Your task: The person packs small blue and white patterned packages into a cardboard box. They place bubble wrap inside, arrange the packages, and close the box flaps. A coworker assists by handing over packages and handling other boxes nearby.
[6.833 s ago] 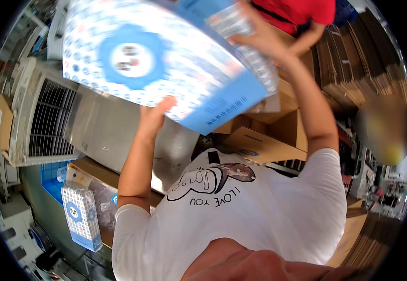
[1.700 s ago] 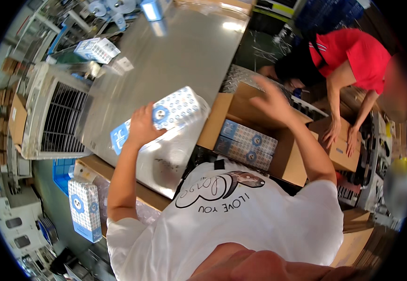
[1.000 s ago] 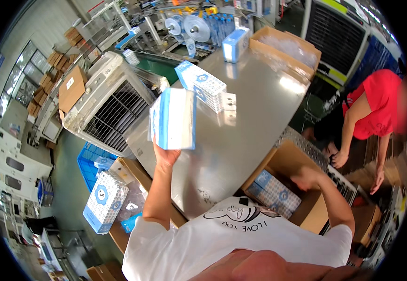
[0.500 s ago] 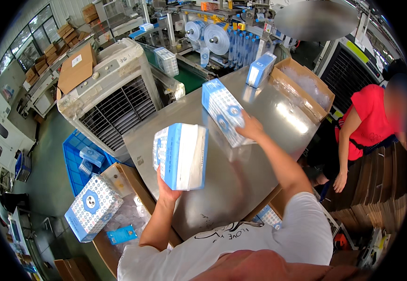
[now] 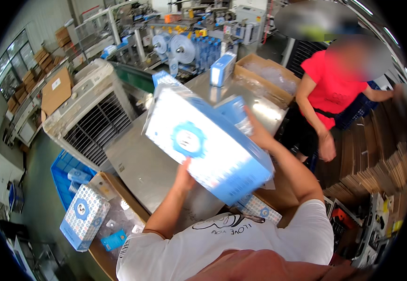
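A large white-and-blue wrapped tissue pack (image 5: 203,145) tilts over the metal table, held up close in front of me. My left hand (image 5: 184,179) is closed on its lower left side, thumb on the printed face. Behind the large pack, my right hand (image 5: 258,132) is closed on a blue-ended pack (image 5: 233,111), mostly hidden by the large one. Motion smears both packs. A blue patterned pack end (image 5: 166,79) shows past the far left corner of the large pack; I cannot tell which pack it belongs to.
The metal table (image 5: 140,164) bears a small blue-and-white pack (image 5: 222,70) and a carton of clear plastic (image 5: 264,96). At left stand an air cooler (image 5: 103,124), a blue crate (image 5: 59,175) and a carton with a patterned pack (image 5: 85,213). A co-worker (image 5: 330,89) is near stacked cardboard (image 5: 377,164) at right.
The large pack is now raised and tilted in front of me. My right hand has come off the table with a pack. The view has swung right; the co-worker's posture has changed.
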Motion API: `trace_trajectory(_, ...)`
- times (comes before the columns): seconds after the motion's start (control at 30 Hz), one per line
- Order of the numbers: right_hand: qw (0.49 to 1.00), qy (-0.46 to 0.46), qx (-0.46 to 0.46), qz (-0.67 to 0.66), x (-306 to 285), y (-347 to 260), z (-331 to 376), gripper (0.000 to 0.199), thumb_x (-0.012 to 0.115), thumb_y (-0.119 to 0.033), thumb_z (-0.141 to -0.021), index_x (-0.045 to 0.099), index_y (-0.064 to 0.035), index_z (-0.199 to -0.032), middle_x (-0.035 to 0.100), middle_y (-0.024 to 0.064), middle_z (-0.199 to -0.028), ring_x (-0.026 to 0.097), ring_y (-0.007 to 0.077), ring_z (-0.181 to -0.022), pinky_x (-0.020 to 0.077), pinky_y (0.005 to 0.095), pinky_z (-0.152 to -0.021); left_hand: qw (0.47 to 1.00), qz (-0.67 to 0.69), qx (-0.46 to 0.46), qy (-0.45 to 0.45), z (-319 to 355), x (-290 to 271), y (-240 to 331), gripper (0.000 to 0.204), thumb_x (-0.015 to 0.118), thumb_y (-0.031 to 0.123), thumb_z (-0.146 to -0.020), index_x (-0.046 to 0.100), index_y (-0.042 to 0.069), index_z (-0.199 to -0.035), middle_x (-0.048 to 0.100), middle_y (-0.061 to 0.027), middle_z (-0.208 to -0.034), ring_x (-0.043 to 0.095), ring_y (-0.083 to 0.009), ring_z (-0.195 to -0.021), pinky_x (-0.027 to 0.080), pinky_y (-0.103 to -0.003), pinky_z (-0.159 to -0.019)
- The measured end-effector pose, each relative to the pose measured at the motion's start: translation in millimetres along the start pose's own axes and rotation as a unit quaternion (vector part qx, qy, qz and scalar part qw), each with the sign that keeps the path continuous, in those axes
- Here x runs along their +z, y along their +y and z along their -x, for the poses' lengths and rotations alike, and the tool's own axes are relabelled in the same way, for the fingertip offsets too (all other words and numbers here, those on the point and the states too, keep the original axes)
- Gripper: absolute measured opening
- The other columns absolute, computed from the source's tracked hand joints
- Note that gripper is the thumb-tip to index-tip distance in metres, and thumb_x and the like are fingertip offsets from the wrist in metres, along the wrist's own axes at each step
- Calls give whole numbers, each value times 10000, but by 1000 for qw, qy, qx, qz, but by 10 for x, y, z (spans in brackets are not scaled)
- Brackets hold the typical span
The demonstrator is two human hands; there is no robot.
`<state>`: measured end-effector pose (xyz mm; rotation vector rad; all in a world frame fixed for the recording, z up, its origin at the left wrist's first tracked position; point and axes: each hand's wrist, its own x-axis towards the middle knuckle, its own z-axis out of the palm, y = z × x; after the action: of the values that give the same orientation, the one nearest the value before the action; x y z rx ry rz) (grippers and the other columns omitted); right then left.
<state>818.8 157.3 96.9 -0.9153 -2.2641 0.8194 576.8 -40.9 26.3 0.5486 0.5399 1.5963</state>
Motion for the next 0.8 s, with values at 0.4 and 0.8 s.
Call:
trace_trajectory(0.4,990,68,65,102,-1043,94,2936,1095,823,-136,-638,162,-107,-1511,376,218,-1380,388,374,-1274,312,406,-1063,299,-697,-244,-604,360,1054,-2477,1022,717,487,-725,156,137,-1504,298,-211,-1471,325,-428,-1324,256,-579,-1063)
trace_trajectory(0.8,911,-168,219,305,1378,2262,3446,987,695,-122,-800,61,-373,-1513,356,196,-1398,379,373,-1263,303,519,-1033,373,-712,-229,-549,693,744,-2186,790,612,476,-838,296,130,-1474,316,-201,-1477,347,-377,-1332,268,-593,-1055)
